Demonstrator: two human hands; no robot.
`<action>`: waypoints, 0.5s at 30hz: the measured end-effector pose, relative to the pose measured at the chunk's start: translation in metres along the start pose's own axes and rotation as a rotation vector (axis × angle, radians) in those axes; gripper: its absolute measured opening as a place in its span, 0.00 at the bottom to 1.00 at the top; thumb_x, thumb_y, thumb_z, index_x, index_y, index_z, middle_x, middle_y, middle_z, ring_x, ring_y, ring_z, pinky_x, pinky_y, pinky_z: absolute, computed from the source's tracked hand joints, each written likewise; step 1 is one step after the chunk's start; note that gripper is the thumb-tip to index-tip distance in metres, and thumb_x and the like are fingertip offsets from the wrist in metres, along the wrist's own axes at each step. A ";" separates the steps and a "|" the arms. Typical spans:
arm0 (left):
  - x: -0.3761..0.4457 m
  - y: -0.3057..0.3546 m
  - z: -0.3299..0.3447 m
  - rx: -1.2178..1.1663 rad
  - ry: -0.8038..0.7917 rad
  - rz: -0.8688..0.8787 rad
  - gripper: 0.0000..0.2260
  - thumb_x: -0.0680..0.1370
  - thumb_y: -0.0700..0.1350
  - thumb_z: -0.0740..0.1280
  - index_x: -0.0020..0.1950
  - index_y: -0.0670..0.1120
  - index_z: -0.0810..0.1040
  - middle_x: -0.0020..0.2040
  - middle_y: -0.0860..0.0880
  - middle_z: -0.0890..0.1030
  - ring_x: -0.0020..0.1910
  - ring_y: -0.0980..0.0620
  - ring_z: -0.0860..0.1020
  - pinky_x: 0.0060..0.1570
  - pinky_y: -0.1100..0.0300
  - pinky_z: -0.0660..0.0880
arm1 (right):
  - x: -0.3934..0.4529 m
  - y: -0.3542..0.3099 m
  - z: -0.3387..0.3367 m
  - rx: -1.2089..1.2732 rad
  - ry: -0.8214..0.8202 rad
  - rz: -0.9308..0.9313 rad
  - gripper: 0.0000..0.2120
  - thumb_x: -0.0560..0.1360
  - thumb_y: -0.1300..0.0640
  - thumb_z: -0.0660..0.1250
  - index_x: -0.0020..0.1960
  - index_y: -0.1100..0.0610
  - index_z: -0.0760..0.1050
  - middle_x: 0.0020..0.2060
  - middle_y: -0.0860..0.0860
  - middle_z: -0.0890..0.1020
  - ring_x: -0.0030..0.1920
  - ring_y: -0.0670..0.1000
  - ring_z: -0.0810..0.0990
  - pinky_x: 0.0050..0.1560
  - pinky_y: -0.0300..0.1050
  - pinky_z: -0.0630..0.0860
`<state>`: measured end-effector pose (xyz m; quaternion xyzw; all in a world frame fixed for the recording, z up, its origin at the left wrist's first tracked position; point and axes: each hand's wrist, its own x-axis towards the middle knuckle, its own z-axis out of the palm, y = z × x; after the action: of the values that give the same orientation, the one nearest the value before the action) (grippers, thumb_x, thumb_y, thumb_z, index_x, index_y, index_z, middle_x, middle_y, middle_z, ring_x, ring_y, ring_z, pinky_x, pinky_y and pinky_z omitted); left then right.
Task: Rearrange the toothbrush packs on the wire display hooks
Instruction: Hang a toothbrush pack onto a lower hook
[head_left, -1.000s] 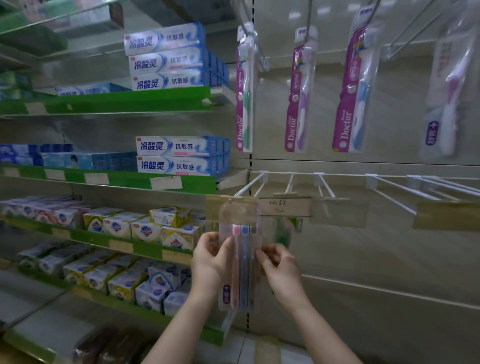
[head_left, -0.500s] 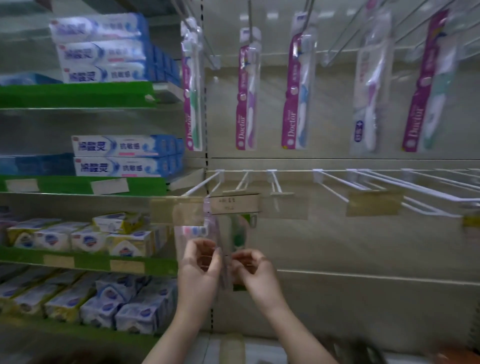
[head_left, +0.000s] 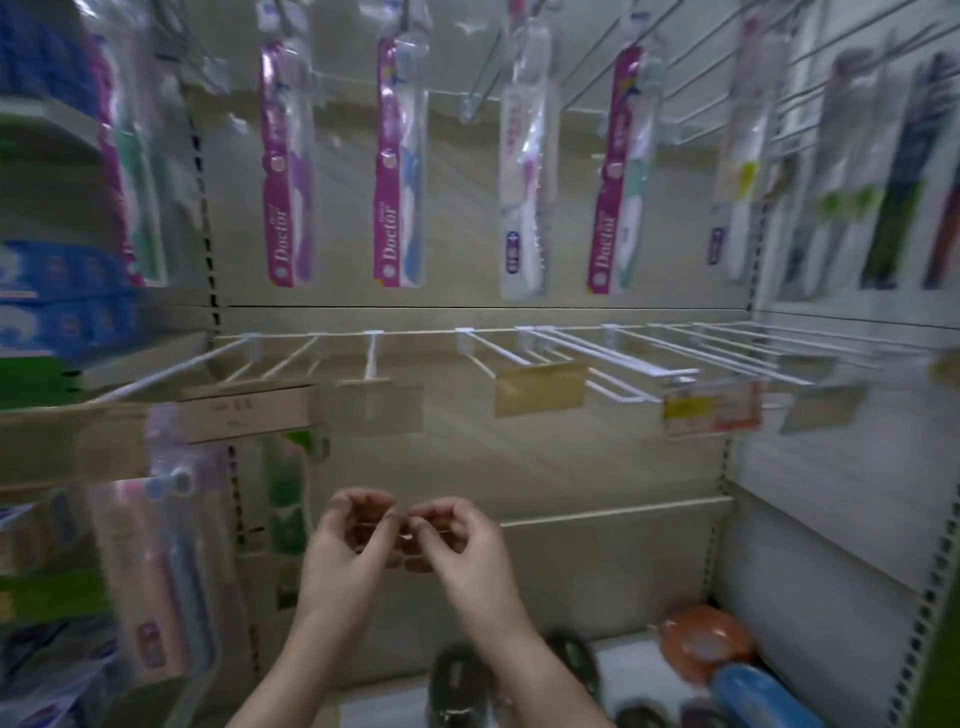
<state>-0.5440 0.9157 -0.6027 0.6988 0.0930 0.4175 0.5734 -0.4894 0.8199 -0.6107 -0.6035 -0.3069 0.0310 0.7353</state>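
Bare left hand (head_left: 347, 551) beside right hand (head_left: 462, 545)

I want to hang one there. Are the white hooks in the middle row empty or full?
Mostly empty. The white hooks stick out bare, carrying only price tags; packs hang only at the far left.

- Left hand (head_left: 353, 540) raised, fingers curled, nothing gripped; fingertips nearly touching right hand (head_left: 462, 545)
- Right hand likewise curled, holding nothing; both forearms bare, converging upward
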 end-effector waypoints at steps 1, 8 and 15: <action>-0.003 0.004 0.008 -0.023 -0.023 -0.002 0.06 0.76 0.34 0.66 0.43 0.44 0.74 0.39 0.46 0.79 0.37 0.50 0.78 0.36 0.61 0.77 | -0.001 -0.003 -0.008 0.001 0.013 -0.014 0.07 0.75 0.66 0.66 0.42 0.55 0.76 0.38 0.51 0.82 0.41 0.48 0.82 0.42 0.43 0.80; -0.015 0.034 0.030 -0.065 -0.099 0.087 0.03 0.76 0.35 0.67 0.45 0.42 0.76 0.39 0.46 0.80 0.37 0.52 0.80 0.37 0.63 0.78 | -0.006 -0.026 -0.034 -0.063 0.109 -0.125 0.08 0.74 0.65 0.68 0.41 0.53 0.78 0.36 0.49 0.84 0.40 0.47 0.83 0.43 0.43 0.79; -0.016 0.082 0.016 -0.048 -0.084 0.311 0.08 0.75 0.33 0.67 0.43 0.46 0.77 0.37 0.48 0.81 0.37 0.50 0.81 0.38 0.58 0.79 | -0.020 -0.080 -0.022 -0.421 0.129 -0.570 0.10 0.74 0.59 0.67 0.45 0.42 0.75 0.40 0.37 0.82 0.40 0.38 0.82 0.41 0.27 0.74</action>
<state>-0.5717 0.8677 -0.5377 0.7077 -0.0503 0.4735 0.5219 -0.5208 0.7708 -0.5485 -0.6327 -0.4155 -0.2771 0.5919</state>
